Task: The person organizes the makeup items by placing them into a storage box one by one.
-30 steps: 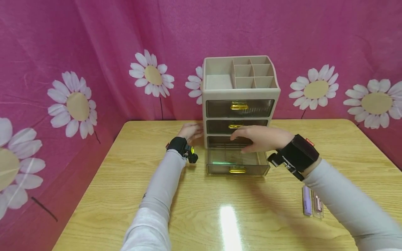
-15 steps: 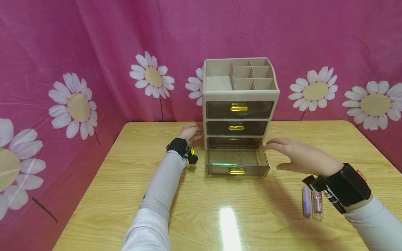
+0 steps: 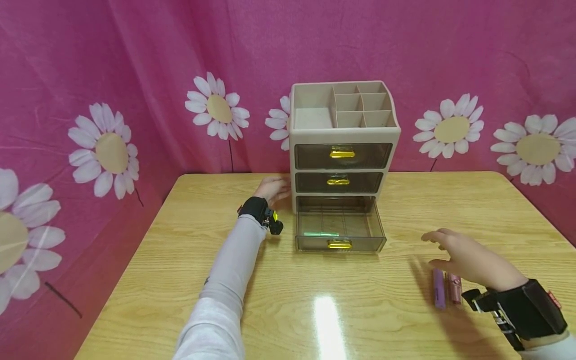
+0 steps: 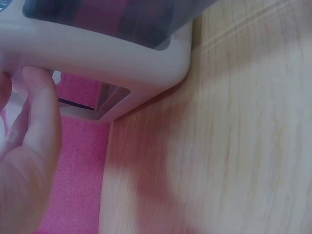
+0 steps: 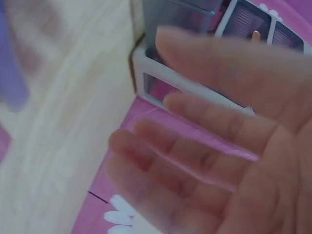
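A beige desktop organizer (image 3: 345, 135) stands at the back of the table, its bottom drawer (image 3: 360, 243) pulled out. Inside that drawer lies a slim green stick-like item (image 3: 321, 234). My left hand (image 3: 273, 190) rests against the organizer's left side; up close in the left wrist view, the fingers (image 4: 41, 105) touch its pale frame. My right hand (image 3: 472, 260) hovers with relaxed fingers above the right of the table, holding nothing. Just below it lie a purple tube (image 3: 439, 289) and a pink tube (image 3: 455, 289), side by side and partly in shadow.
Two upper drawers with gold handles (image 3: 342, 153) are closed. The organizer's top holds divided compartments (image 3: 363, 104). A pink curtain with daisies (image 3: 252, 50) hangs right behind the wooden table (image 3: 382, 310).
My right hand has moved from above the pulled-out drawer to the right and nearer, over to the two tubes. The left hand has stayed at the organizer's side.
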Available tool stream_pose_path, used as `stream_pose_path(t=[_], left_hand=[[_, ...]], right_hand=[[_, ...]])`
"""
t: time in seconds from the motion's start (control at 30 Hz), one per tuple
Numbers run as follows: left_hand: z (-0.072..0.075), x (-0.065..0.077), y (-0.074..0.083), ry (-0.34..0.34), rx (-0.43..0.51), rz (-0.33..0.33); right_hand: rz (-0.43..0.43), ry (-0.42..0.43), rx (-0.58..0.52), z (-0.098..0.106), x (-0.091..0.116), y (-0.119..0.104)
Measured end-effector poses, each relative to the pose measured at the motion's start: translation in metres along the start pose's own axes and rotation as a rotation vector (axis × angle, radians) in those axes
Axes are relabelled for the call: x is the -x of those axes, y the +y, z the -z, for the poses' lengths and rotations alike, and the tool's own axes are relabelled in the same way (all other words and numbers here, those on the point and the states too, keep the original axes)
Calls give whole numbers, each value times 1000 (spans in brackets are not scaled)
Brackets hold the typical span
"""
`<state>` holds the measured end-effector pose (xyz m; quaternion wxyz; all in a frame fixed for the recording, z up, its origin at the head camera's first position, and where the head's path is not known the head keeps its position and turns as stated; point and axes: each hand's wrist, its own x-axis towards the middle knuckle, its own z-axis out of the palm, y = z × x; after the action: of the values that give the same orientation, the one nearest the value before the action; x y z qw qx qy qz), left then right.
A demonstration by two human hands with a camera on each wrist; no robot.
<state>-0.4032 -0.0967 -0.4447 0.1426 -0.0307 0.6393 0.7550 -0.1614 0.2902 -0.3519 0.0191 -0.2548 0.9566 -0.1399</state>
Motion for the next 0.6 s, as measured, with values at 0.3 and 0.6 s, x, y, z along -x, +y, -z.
stream_pose_path(t=[0.3, 0.6], left_hand=[[4, -11, -6, -12, -7, -9], [5, -9, -5, -18, 19, -21]], right_hand=[[-281, -130, -52, -15, 11, 4], [-401, -128, -148, -31, 17, -1]])
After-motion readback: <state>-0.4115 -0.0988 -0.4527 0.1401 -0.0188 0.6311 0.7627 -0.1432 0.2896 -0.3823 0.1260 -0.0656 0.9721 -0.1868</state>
